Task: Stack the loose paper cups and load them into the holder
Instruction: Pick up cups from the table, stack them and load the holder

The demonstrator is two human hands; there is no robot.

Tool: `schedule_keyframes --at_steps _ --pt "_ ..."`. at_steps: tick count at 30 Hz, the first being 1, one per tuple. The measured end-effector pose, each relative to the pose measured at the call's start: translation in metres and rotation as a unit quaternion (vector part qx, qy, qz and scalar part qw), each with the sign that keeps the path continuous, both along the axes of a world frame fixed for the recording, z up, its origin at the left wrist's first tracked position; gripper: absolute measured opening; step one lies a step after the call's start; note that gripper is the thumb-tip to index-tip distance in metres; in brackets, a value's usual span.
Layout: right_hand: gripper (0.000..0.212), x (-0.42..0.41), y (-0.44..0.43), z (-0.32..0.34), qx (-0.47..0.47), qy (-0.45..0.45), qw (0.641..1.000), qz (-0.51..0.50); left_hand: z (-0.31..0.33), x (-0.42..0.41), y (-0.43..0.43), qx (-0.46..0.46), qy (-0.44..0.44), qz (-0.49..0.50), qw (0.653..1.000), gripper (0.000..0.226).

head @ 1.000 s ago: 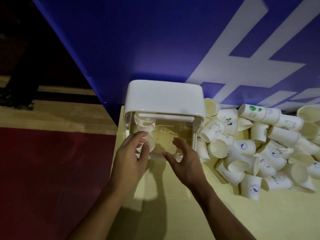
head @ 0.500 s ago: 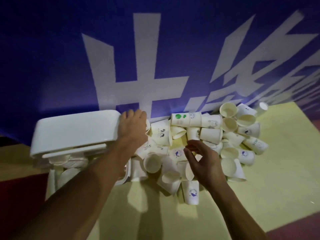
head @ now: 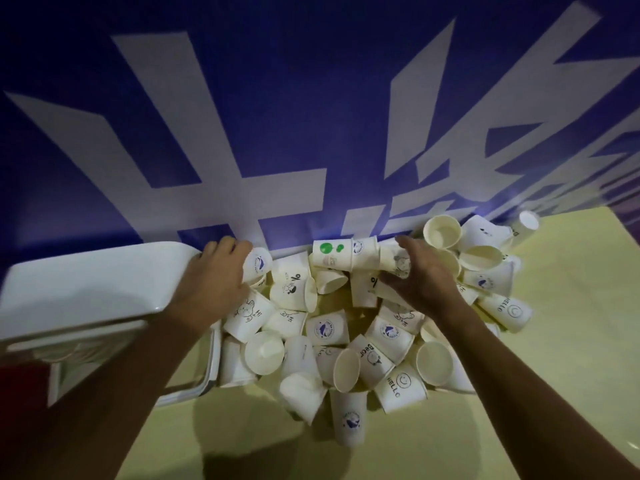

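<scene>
right hand (head: pixel 420 275): grip curved over a printed paper cup (head: pixel 394 263), clamped or not cannot tell; just come from the cup holder (head: pixel 90 282). left hand (head: pixel 211 282): curled over its lid corner. loose cups (head: pixel 327 329) heaped on table (head: pixel 554 375): next pickup beginning.

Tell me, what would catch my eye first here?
A big jumbled heap of white paper cups fills the middle of the yellow table, most lying on their sides. Behind it hangs a blue banner with huge white characters. At the left stands a white holder with the left hand at its far corner, while the right hand arches over cups at the back of the heap.
</scene>
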State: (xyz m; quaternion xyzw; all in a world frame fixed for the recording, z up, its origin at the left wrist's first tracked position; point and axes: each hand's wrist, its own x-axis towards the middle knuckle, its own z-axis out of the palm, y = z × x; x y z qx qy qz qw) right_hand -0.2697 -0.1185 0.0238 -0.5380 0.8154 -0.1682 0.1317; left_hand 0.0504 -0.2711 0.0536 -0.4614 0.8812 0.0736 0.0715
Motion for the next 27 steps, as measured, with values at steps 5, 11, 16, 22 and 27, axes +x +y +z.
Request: schedule_keyframes --at_steps 5,11,16,22,27 --pt "0.097 -0.003 -0.049 -0.007 0.121 0.017 0.990 0.075 0.025 -0.013 0.016 0.072 0.144 0.080 0.984 0.068" --pt "0.064 -0.005 -0.056 -0.013 0.050 0.000 0.995 0.084 0.031 -0.018 0.029 0.102 0.224 0.134 0.960 0.075" --pt "0.074 0.001 -0.032 0.025 -0.053 -0.100 0.992 0.057 0.031 -0.007 0.041 0.121 0.269 0.202 0.934 0.082" --pt "0.082 0.037 0.001 0.059 -0.079 -0.124 0.989 0.022 0.044 0.010 0.065 0.126 0.333 0.186 0.916 0.078" --pt "0.083 0.096 0.017 0.075 -0.090 -0.185 0.979 0.002 0.052 0.044 0.079 0.113 0.386 0.150 0.903 0.075"
